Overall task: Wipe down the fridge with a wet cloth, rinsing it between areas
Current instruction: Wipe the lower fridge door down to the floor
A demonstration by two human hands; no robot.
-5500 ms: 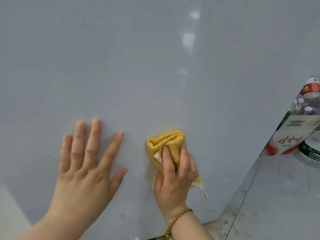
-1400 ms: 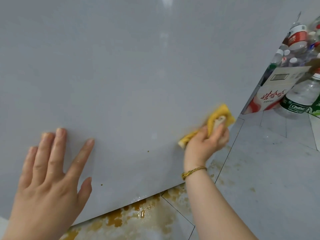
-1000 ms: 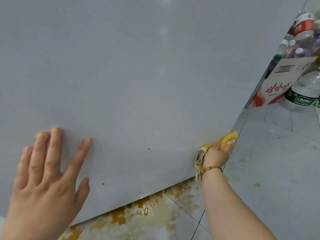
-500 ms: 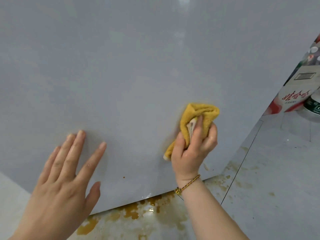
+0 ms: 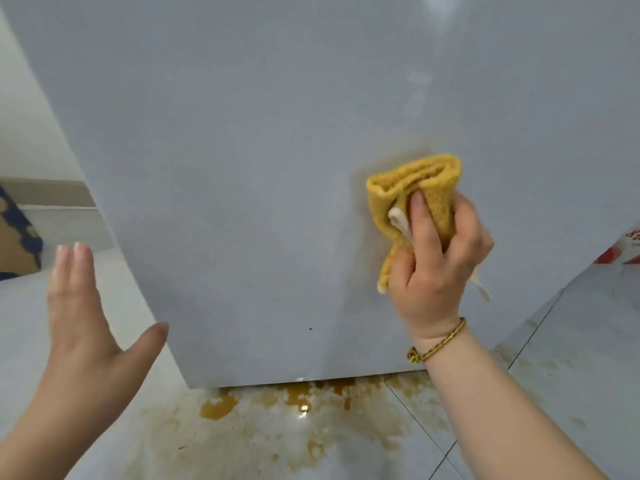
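Observation:
The fridge's pale grey panel (image 5: 259, 168) fills most of the head view, its lower edge just above the floor. My right hand (image 5: 436, 261) grips a bunched yellow cloth (image 5: 412, 188) and holds it against the panel, right of centre. A small dark speck (image 5: 310, 329) sits on the panel below and left of the cloth. My left hand (image 5: 83, 317) is flat with straight fingers, off the panel's left edge and holding nothing.
A brownish-yellow spill (image 5: 298, 407) spreads over the tiled floor (image 5: 571, 358) under the fridge's lower edge. A cardboard box (image 5: 17, 237) stands at the far left. A red-and-white carton (image 5: 623, 247) shows at the right edge.
My right hand has swept the cloth from the panel's lower right corner back up onto its face. My left hand has come off the panel and now hovers left of its edge.

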